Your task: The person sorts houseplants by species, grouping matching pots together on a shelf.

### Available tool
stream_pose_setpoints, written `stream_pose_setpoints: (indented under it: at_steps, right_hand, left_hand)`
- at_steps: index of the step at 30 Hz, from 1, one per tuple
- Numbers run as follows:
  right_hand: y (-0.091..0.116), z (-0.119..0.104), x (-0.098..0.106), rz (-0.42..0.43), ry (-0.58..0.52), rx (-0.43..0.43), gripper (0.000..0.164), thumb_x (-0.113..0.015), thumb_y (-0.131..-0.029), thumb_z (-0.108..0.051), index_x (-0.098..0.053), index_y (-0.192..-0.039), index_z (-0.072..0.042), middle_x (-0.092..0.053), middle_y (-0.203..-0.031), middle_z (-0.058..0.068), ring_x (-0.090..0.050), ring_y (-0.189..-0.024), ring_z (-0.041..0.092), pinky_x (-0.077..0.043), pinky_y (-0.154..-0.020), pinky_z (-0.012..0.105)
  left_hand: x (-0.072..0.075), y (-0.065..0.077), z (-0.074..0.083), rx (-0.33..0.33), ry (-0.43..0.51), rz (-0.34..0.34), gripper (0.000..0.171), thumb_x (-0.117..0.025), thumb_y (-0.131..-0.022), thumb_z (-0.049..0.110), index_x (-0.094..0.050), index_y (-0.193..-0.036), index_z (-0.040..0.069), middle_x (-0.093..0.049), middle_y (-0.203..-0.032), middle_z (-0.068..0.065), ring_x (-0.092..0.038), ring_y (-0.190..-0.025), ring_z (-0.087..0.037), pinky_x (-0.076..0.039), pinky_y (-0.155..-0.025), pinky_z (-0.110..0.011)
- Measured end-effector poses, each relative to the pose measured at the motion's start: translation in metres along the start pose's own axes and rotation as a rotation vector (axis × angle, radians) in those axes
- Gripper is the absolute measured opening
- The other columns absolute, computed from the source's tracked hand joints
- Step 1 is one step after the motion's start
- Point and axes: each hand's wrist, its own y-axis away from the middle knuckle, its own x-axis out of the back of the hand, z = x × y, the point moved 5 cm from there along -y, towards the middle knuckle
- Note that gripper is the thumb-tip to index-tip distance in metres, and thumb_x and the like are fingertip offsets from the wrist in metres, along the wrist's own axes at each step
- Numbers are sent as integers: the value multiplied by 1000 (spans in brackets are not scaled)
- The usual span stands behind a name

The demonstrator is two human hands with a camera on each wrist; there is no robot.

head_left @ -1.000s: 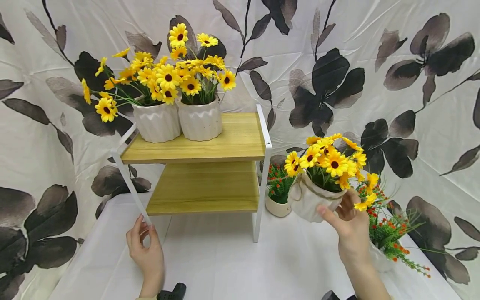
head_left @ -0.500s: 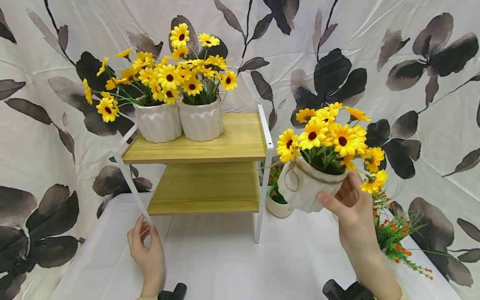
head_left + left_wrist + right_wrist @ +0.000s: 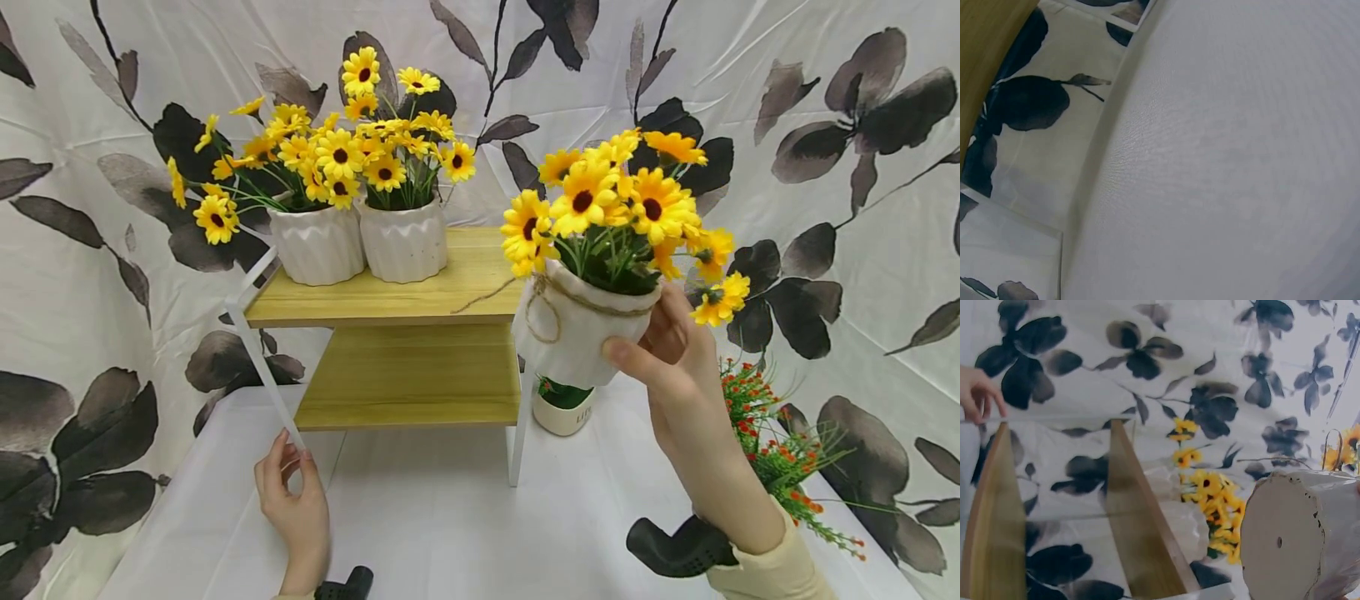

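My right hand [image 3: 675, 375] grips a white ceramic flowerpot [image 3: 581, 325] of yellow daisy-like flowers [image 3: 600, 208], thumb on its near side. Twine is tied round the pot's neck. The pot is raised in front of the right end of a two-tier wooden shelf [image 3: 480, 292] and tilts slightly. Its flat base [image 3: 1279, 544] shows in the right wrist view. My left hand [image 3: 292, 504] pinches the shelf's white front left leg [image 3: 262, 367] low down. Two more white pots [image 3: 315, 246] of yellow flowers stand side by side on the top board's left half.
A cream pot [image 3: 562, 412] with green foliage stands on the white table right of the shelf. Grass with red-orange blossoms [image 3: 787, 458] stands farther right, partly behind my right arm. A floral cloth [image 3: 825, 250] hangs behind everything.
My right hand has lifted the flowerpot up and leftward, from beside the shelf to overlapping its right end. The left hand stays on the leg.
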Motion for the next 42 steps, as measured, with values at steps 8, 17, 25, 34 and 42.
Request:
stream_pose_setpoints:
  at_steps: [8,17,25,34,42]
  right_hand:
    - [-32,5,-24,-44,41,-61,44,-62,-78,3,-54,-119,-11,-59,-116,-2,-56,-107,17,-48,-91,25]
    - [-62,19,-48,-117,130,-97,51,-65,-79,-5,-52,-128,-12,-60,-114,-9,-56,-107,15,-50,-89,26]
    - [-80,29,-57,-126,229,-122,55,-71,-78,-10,-51,-129,-13,-60,-108,-3,-58,-99,16,-50,-84,27]
    - [-94,45,-58,-101,296,-179,70,-74,-78,-14,-39,-139,-12,-54,-128,7,-58,-109,20,-50,-86,27]
    - [-102,52,-55,-71,406,-162,80,-78,-75,-21,-37,-143,-13,-43,-147,2,-48,-119,23,-46,-92,36]
  left_hand:
    - [0,-1,2,7,-3,2,43,-59,-88,-8,-58,-129,6,-49,-102,17,-48,-99,5,-42,-87,-6]
    - [1,0,2,20,0,-1,43,-58,-88,-8,-59,-129,6,-49,-101,16,-48,-99,5,-43,-87,-7]
    - [1,0,1,17,-7,3,43,-59,-88,-8,-59,-129,6,-50,-101,13,-48,-99,5,-42,-87,-7]
    - [-1,0,-7,26,-8,3,44,-60,-87,-10,-59,-128,5,-51,-101,11,-47,-99,5,-42,-87,-7]
    - [1,0,-2,21,-10,1,44,-59,-87,-9,-59,-129,6,-51,-101,10,-48,-99,4,-42,-87,-7]
